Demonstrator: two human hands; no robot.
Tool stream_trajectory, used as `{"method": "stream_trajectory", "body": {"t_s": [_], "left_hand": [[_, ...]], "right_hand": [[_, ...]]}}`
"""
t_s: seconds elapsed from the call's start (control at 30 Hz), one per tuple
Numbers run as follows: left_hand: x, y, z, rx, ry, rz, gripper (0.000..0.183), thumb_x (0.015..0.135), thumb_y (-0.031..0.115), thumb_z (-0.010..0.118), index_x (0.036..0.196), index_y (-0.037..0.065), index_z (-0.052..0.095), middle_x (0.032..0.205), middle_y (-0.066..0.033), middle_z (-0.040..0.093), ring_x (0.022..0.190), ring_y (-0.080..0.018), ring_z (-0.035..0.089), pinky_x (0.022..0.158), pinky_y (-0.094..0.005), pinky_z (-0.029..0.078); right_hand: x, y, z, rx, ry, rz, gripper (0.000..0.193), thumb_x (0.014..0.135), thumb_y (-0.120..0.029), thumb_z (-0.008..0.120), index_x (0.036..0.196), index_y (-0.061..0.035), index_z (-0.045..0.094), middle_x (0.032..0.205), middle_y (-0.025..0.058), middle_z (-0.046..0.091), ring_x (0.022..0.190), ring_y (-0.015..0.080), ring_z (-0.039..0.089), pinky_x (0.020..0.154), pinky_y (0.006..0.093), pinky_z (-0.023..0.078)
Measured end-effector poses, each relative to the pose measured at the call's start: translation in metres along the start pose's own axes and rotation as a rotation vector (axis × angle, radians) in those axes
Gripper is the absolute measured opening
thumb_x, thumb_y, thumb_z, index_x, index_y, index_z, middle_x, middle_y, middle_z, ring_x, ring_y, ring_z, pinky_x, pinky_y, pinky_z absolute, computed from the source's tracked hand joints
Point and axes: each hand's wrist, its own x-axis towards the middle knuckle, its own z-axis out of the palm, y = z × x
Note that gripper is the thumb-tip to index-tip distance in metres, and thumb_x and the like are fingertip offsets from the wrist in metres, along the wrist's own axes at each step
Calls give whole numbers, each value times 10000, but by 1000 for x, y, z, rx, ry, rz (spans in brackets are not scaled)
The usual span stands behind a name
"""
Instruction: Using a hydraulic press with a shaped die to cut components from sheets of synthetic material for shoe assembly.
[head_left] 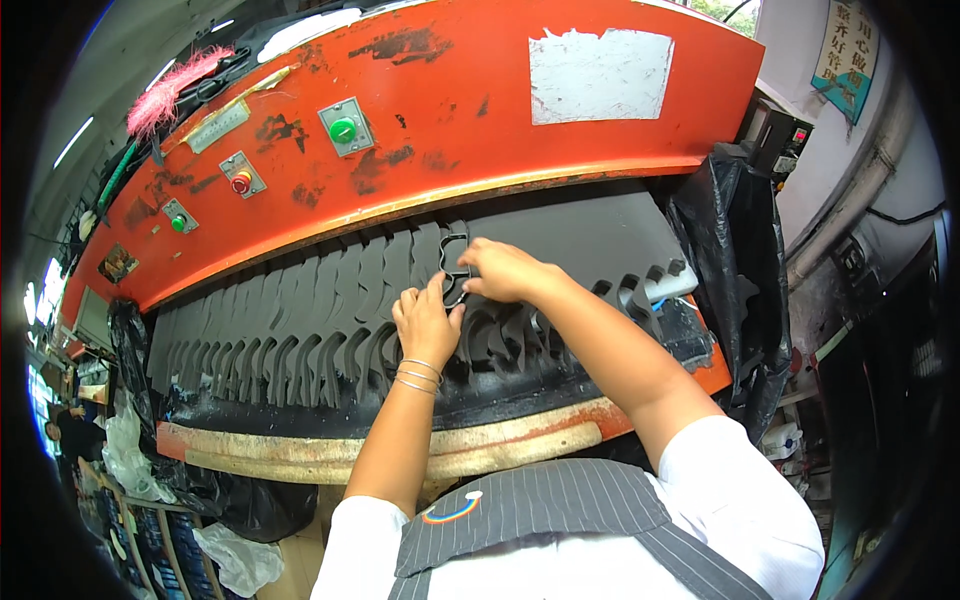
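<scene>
A thin-walled metal cutting die [456,246] with a wavy outline stands on a dark grey foam sheet [580,225]. My right hand [503,270] grips its right edge with bent fingers. From the near side, my left hand [430,322] holds the die's lower left part between fingers and thumb. My hands cover part of the die's near end. To the left, the sheet is cut into many wavy strips [290,285], whose curved ends droop toward me in a row. More curled grey ends [490,335] lie beside and below my hands.
A scuffed orange press beam [450,110] spans above the foam, bearing green buttons [343,130] and a red button [241,181]. A worn pale padded edge [400,455] runs along the front. Black plastic bags [735,260] hang at the right end; a control box [778,135] sits behind.
</scene>
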Motion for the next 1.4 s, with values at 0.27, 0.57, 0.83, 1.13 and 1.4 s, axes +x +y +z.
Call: {"method": "stream_trajectory", "body": {"t_s": [0.27, 0.57, 0.83, 1.13, 1.4], "left_hand": [[33, -29, 16, -301, 48, 122, 415, 612, 196, 833, 848, 81, 512, 848, -63, 577, 796, -249, 537, 803, -355, 412], [50, -34, 37, -215, -396, 216, 330, 820, 208, 612, 1124, 84, 578, 1020, -124, 650, 955, -331, 621, 825, -438, 505], [85, -38, 66, -71, -664, -95, 443, 877, 227, 474, 1309, 285, 557, 1079, -158, 667, 981, -353, 640, 857, -459, 501], [89, -50, 65, -194, -697, -28, 469, 895, 183, 448, 1346, 287, 522, 1160, -110, 645, 1054, -322, 612, 890, -432, 488], [92, -68, 67, -261, -722, 36, 466, 903, 178, 426, 1350, 266, 522, 1139, -98, 640, 1073, -317, 594, 915, -430, 475]], "right_hand": [[97, 9, 8, -328, -547, 204, 400, 701, -234, 725, 1064, -69, 705, 1101, 138, 678, 1037, 277, 649, 826, 380, 525], [51, 75, -13, 1041, 89, -36, 108, 659, -14, 610, 745, -10, 674, 691, -8, 615, 681, 62, 549, 650, 256, 442], [15, 70, 47, 179, 16, 37, 430, 648, -219, 687, 1061, -100, 698, 1244, 141, 583, 1131, 321, 543, 958, 430, 424], [-15, 42, 73, -142, 281, 35, 895, 590, -528, 827, 1251, -9, 519, 1362, 328, 421, 1363, 413, 317, 1107, 505, 236], [-7, 33, 83, -272, 351, 15, 861, 588, -496, 818, 1231, -10, 517, 1323, 326, 459, 1317, 421, 382, 1079, 508, 275]]}}
